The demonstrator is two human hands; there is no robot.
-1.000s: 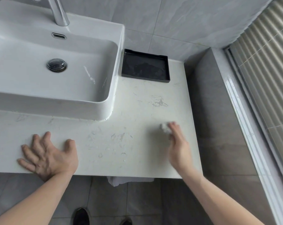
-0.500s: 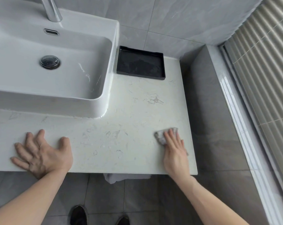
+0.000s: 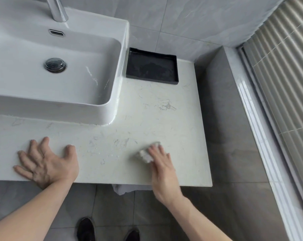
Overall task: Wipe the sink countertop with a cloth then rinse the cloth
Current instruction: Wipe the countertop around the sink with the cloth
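Pale grey cloth [image 3: 146, 154] wiping the marble counter [image 3: 147, 119], in front of the white basin [image 3: 60, 75].

Right hand [image 3: 162, 168] presses the bunched cloth flat under straight fingers [image 3: 155, 150], near the counter's front edge; left hand [image 3: 46, 164] rests spread on the counter, holding nothing. Soft and light, the cloth probably slides easily on the wet-looking stone and is best kept under the palm or gathered at its middle for rinsing. Behind, beside the basin, a black tray [image 3: 151, 66] blocks the back corner. The faucet [image 3: 57, 9] stands at the basin's rear; a white towel [image 3: 124, 188] hangs below the counter.
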